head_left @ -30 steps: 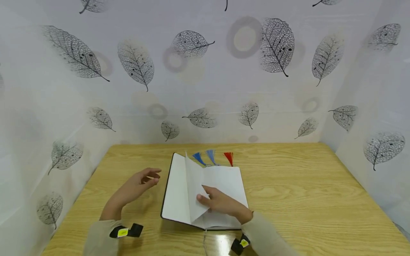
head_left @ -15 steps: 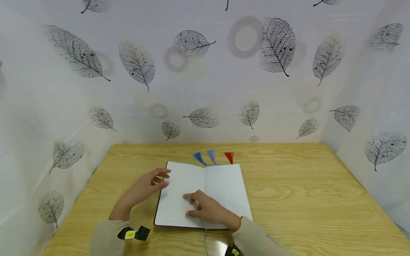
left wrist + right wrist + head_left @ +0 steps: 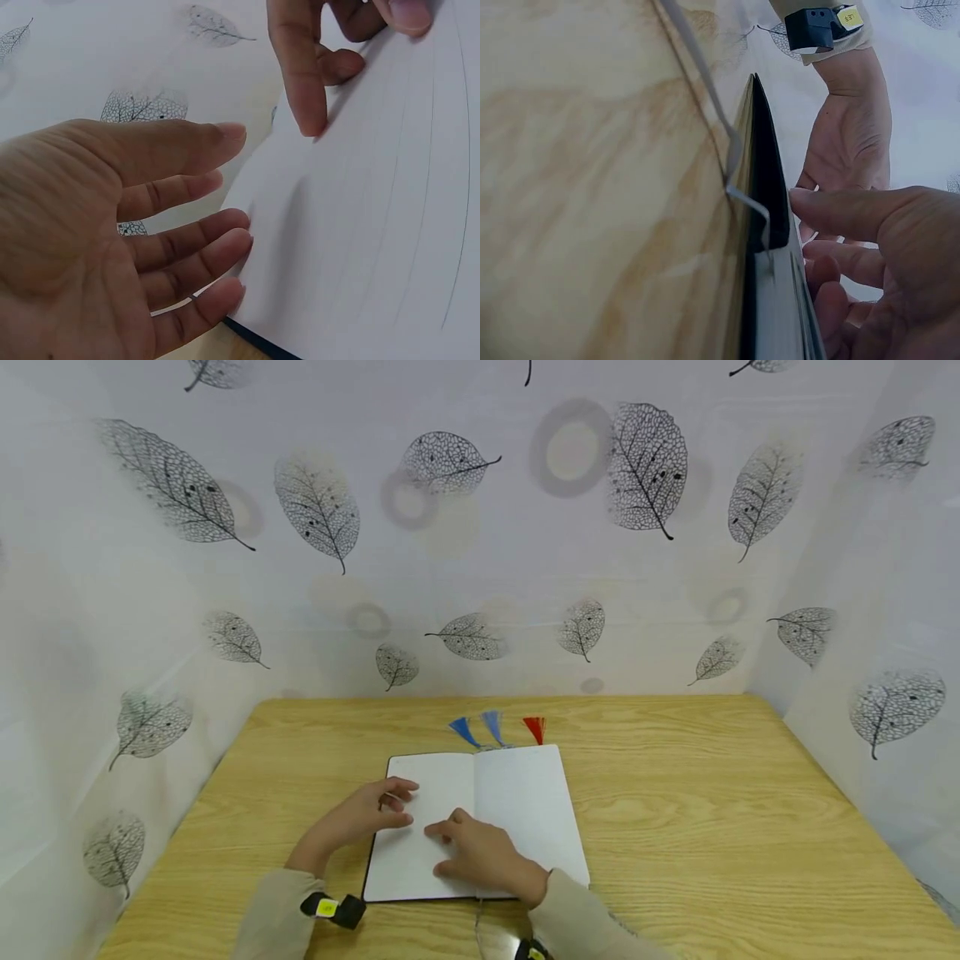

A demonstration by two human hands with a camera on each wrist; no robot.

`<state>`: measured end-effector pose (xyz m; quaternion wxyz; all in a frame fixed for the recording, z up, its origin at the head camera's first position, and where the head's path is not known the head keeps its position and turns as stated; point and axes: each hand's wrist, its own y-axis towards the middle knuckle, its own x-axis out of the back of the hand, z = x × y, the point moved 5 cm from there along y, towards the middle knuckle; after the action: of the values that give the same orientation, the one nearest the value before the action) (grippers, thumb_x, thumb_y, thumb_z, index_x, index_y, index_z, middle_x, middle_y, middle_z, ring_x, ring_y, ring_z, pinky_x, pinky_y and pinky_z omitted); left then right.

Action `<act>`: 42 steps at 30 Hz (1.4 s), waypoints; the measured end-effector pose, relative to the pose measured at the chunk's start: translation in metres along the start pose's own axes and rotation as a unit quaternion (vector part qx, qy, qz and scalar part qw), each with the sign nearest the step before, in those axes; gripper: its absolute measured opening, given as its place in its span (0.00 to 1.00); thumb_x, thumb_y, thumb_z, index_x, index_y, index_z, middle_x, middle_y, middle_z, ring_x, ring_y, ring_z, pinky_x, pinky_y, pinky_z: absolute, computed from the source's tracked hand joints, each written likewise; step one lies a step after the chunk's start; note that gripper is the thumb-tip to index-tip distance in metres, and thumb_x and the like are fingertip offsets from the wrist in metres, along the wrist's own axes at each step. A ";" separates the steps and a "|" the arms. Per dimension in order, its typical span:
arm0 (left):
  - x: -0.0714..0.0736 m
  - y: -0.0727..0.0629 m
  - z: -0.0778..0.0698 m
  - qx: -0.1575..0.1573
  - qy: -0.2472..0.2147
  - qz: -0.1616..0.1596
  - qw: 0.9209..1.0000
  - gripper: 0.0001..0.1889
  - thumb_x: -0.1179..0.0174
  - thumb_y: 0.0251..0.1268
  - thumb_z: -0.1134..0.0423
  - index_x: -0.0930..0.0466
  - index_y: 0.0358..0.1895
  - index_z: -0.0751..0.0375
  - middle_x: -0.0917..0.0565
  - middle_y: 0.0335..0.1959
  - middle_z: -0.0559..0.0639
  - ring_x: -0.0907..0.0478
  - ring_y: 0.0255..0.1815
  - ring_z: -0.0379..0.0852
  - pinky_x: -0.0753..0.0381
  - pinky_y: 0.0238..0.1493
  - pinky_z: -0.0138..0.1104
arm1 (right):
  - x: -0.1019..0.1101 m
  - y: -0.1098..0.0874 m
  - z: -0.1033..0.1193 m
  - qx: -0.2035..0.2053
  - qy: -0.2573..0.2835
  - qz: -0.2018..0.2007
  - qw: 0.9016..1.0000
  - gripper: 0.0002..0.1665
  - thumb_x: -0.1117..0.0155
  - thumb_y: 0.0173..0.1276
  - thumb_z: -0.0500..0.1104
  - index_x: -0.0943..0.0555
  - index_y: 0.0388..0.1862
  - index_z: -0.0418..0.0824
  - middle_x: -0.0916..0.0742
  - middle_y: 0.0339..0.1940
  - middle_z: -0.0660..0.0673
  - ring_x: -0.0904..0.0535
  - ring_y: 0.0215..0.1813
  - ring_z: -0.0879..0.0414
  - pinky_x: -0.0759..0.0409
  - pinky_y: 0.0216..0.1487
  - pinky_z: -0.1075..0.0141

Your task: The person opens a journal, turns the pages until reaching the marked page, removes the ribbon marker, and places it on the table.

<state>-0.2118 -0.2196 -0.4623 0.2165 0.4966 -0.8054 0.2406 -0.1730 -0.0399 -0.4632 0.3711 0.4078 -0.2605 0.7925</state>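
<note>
An open notebook (image 3: 525, 802) with a dark cover lies on the table, both facing pages showing. Over its left page my right hand (image 3: 487, 856) reaches, index finger extended and fingertips at the paper. Beside the left page's outer edge, my left hand (image 3: 360, 817) has loosely bent fingers and holds nothing. The left wrist view shows faint ruled lines on the page (image 3: 375, 225), with the left fingertips (image 3: 236, 236) at its edge; contact is hard to tell. In the right wrist view, a thin ribbon (image 3: 705, 82) comes out at the notebook's lower edge.
Beyond the notebook's top edge lie a blue tassel (image 3: 463, 729), a lighter blue tassel (image 3: 492, 727) and a red tassel (image 3: 535, 728). The wooden table (image 3: 697, 810) is bordered by a leaf-patterned sheet (image 3: 510, 552) at the back and sides.
A raised page pinched by my right hand has turned over to the left and lies flat. The left cover side has come down. My left hand has moved right, to the notebook's edge.
</note>
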 end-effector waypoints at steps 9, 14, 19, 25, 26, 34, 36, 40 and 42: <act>-0.008 0.001 0.000 -0.008 0.026 -0.009 1.000 0.27 0.31 0.57 0.60 0.26 0.60 0.61 0.24 0.55 0.56 0.28 0.50 0.48 0.27 0.51 0.39 | 0.002 0.000 -0.001 -0.007 0.004 -0.006 1.000 0.27 0.29 0.59 0.50 0.21 0.59 0.51 0.21 0.40 0.54 0.30 0.29 0.67 0.30 0.27 0.72; -0.012 0.002 0.000 0.011 0.050 -0.022 0.998 0.26 0.30 0.56 0.61 0.24 0.58 0.59 0.27 0.49 0.52 0.31 0.46 0.46 0.29 0.47 0.36 | 0.015 -0.005 -0.010 0.014 0.096 0.004 0.995 0.24 0.32 0.63 0.45 0.21 0.58 0.43 0.19 0.40 0.49 0.29 0.33 0.65 0.28 0.34 0.72; -0.014 0.002 0.000 0.031 0.058 -0.030 0.997 0.26 0.29 0.54 0.62 0.23 0.58 0.57 0.28 0.46 0.50 0.33 0.45 0.45 0.30 0.46 0.36 | 0.047 -0.015 -0.034 0.009 0.147 -0.023 0.989 0.21 0.36 0.67 0.42 0.21 0.58 0.38 0.19 0.41 0.44 0.27 0.33 0.62 0.27 0.32 0.70; -0.013 0.002 -0.002 0.027 0.064 -0.026 0.997 0.27 0.28 0.53 0.61 0.23 0.58 0.58 0.29 0.45 0.50 0.33 0.45 0.44 0.30 0.44 0.34 | 0.079 -0.027 -0.071 -0.048 0.122 -0.084 0.988 0.21 0.35 0.66 0.41 0.21 0.57 0.38 0.19 0.40 0.44 0.27 0.32 0.58 0.28 0.31 0.69; -0.013 0.002 -0.002 0.025 0.065 -0.024 0.997 0.27 0.29 0.53 0.61 0.24 0.58 0.58 0.29 0.45 0.50 0.33 0.45 0.44 0.30 0.44 0.34 | 0.083 -0.030 -0.077 -0.057 0.122 -0.088 0.987 0.21 0.35 0.66 0.41 0.21 0.57 0.38 0.19 0.39 0.44 0.27 0.32 0.58 0.28 0.31 0.69; -0.013 0.001 -0.002 0.014 0.062 -0.015 0.998 0.27 0.29 0.54 0.61 0.25 0.59 0.59 0.29 0.46 0.51 0.34 0.44 0.45 0.31 0.43 0.32 | 0.096 -0.045 -0.115 -0.093 0.151 -0.100 0.979 0.25 0.35 0.66 0.41 0.24 0.61 0.35 0.23 0.39 0.42 0.29 0.28 0.57 0.28 0.29 0.68; -0.013 0.001 -0.001 0.015 0.061 -0.015 0.998 0.27 0.29 0.54 0.61 0.25 0.59 0.59 0.30 0.46 0.51 0.34 0.45 0.45 0.31 0.43 0.32 | 0.097 -0.047 -0.122 -0.105 0.158 -0.102 0.976 0.26 0.35 0.66 0.41 0.25 0.62 0.36 0.24 0.39 0.42 0.29 0.29 0.57 0.28 0.30 0.68; -0.013 0.002 0.001 0.015 0.060 -0.015 0.998 0.28 0.29 0.54 0.60 0.25 0.59 0.58 0.29 0.47 0.51 0.34 0.45 0.45 0.31 0.44 0.33 | 0.098 -0.051 -0.131 -0.116 0.167 -0.109 0.973 0.28 0.35 0.66 0.40 0.28 0.64 0.34 0.24 0.39 0.42 0.28 0.30 0.56 0.28 0.30 0.67; -0.013 0.002 0.001 0.017 0.060 -0.016 0.998 0.28 0.29 0.54 0.60 0.24 0.59 0.58 0.29 0.47 0.51 0.34 0.45 0.45 0.31 0.44 0.33 | 0.098 -0.052 -0.133 -0.115 0.172 -0.108 0.972 0.30 0.35 0.65 0.39 0.29 0.65 0.33 0.24 0.39 0.41 0.30 0.27 0.57 0.29 0.28 0.68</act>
<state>-0.2080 -0.2107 -0.4705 0.2596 0.4981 -0.7785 0.2801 -0.2301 0.1230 -0.4461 0.5382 0.2451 -0.2368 0.7709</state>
